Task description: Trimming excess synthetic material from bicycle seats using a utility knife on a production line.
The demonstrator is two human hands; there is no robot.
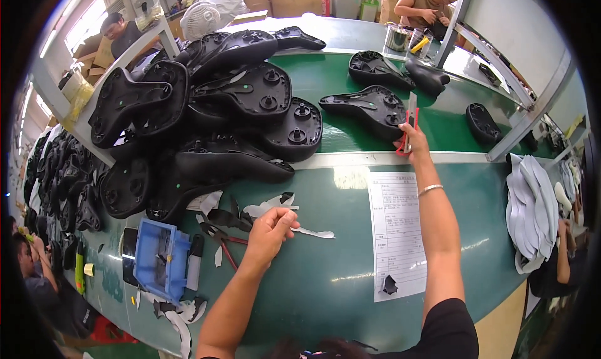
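My right hand [417, 145] is stretched forward, closed around a red utility knife [412, 119] whose blade points away from me. The knife is beside the rear of a black bicycle saddle [369, 108], which lies underside up on the green conveyor belt [347, 135]. My left hand [270, 234] is closed over the near table, fingertips pressed together; whether anything is pinched in them is hidden. A thin white scrap strip [318, 234] shows just beyond its fingers. Pliers with red handles [226, 246] lie left of this hand, near more black and white scraps [266, 207].
Many black saddles [244, 93] are heaped at the left. A blue bin [161, 259] stands at the near left. A printed sheet [391, 224] lies under my right forearm. Grey covers [532, 208] hang at the right. Metal posts [526, 124] flank the belt; other people work around.
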